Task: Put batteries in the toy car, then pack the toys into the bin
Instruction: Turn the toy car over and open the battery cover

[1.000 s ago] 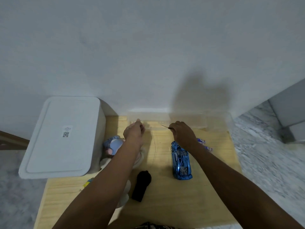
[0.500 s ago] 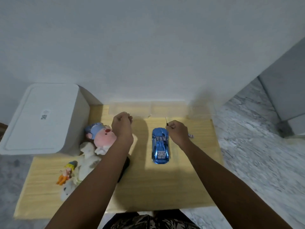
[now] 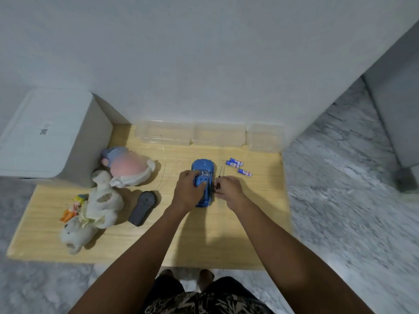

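Toys [image 3: 103, 193] lie at the worktop's [image 3: 204, 245] left beside the white bin [image 3: 45, 137], as before. Left hand [image 3: 189, 191], earlier a fist off the blue car [image 3: 203, 177], now has its fingers grasping it mid-worktop — right hand [image 3: 227, 190] still pinches the screwdriver [image 3: 219, 177]. Batteries [image 3: 238, 167], previously hidden, lie right.

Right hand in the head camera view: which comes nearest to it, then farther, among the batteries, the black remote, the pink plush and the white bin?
1. Batteries: just beyond the right hand, slightly to its right.
2. Black remote: to the left, past the blue car.
3. Pink plush: farther left, toward the wall.
4. White bin: far left, off the board.
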